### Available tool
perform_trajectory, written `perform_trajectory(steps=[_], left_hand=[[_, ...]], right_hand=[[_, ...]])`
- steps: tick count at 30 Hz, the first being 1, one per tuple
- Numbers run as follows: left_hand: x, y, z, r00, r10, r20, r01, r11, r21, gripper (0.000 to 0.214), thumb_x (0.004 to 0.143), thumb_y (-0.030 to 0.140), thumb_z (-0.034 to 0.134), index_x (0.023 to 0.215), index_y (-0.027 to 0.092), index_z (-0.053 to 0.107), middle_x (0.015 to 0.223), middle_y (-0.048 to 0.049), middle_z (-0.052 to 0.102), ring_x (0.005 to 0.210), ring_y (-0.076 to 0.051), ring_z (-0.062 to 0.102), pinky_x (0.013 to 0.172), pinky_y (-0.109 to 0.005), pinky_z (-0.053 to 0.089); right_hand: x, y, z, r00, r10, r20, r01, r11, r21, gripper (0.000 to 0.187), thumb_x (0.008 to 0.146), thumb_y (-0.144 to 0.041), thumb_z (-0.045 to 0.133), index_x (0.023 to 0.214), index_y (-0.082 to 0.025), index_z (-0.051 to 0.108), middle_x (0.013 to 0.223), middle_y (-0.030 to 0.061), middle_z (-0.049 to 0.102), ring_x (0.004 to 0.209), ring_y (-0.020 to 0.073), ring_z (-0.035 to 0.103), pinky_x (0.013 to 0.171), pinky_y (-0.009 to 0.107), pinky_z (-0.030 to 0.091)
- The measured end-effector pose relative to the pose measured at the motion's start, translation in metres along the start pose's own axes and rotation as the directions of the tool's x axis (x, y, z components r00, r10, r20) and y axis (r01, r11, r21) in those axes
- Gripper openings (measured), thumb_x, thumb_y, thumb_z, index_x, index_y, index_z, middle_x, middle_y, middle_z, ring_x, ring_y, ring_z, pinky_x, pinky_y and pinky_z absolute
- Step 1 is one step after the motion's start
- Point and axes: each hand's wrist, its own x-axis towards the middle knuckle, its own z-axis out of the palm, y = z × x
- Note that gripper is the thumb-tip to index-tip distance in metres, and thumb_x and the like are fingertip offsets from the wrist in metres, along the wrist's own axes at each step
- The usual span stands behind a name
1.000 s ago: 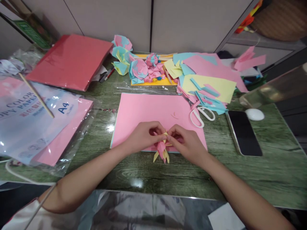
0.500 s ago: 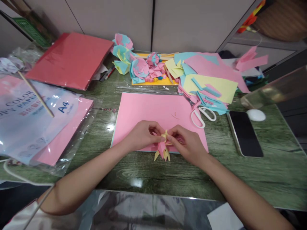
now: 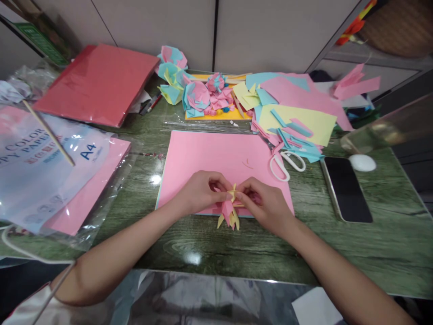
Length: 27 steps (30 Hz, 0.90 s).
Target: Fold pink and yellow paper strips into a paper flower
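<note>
My left hand [image 3: 199, 192] and my right hand [image 3: 265, 205] meet over the near edge of a pink paper sheet [image 3: 219, 158]. Both pinch a small folded paper piece [image 3: 230, 212] made of pink and yellow points, which hangs down between my fingertips. The fingers of each hand are curled and pressed on the folds. The top of the piece is hidden by my fingers.
White-handled scissors [image 3: 286, 164] lie right of the pink sheet, and a dark phone [image 3: 347, 188] further right. Cut paper scraps [image 3: 294, 117] and folded paper flowers [image 3: 199, 92] fill the back. A red paper stack [image 3: 98, 83] and A4 colour paper packs [image 3: 50, 167] sit left on the green table [image 3: 382, 243].
My hands stay pinched on the paper piece with only slight finger shifts. The view has drifted a little.
</note>
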Motion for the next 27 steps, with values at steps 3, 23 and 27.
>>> perform_trajectory(steps=[3, 23, 27], left_hand=[[0.000, 0.001, -0.002, 0.999, -0.004, 0.047, 0.006, 0.999, -0.036, 0.011, 0.066, 0.020, 0.064, 0.074, 0.012, 0.062, 0.070, -0.0020, 0.063, 0.064, -0.010, 0.057, 0.065, -0.025, 0.046], [-0.001, -0.003, -0.021, 0.910, -0.102, 0.402, 0.167, 0.977, -0.131, 0.018, 0.064, 0.027, 0.070, 0.076, 0.014, 0.063, 0.068, 0.0007, 0.061, 0.061, -0.007, 0.054, 0.058, -0.020, 0.042], [0.000, -0.006, -0.022, 0.884, -0.062, 0.464, 0.165, 0.969, -0.184, 0.013, 0.064, 0.018, 0.070, 0.075, 0.015, 0.063, 0.071, 0.0007, 0.063, 0.065, -0.007, 0.057, 0.062, -0.019, 0.044]], right_hand=[[0.000, 0.000, 0.000, 1.000, -0.003, 0.001, 0.003, 1.000, -0.002, 0.007, 0.084, -0.027, 0.049, 0.081, -0.021, 0.052, 0.074, -0.0014, 0.063, 0.065, 0.0103, 0.058, 0.059, 0.021, 0.042], [-0.004, 0.002, 0.005, 0.988, -0.060, 0.141, 0.052, 0.997, 0.062, 0.008, 0.085, -0.027, 0.047, 0.082, -0.021, 0.051, 0.074, -0.0024, 0.060, 0.065, 0.0091, 0.056, 0.060, 0.021, 0.041], [-0.006, 0.000, 0.004, 0.988, -0.053, 0.146, 0.044, 0.997, 0.068, 0.007, 0.084, -0.026, 0.048, 0.082, -0.021, 0.052, 0.073, -0.0024, 0.060, 0.064, 0.0092, 0.057, 0.060, 0.021, 0.041]])
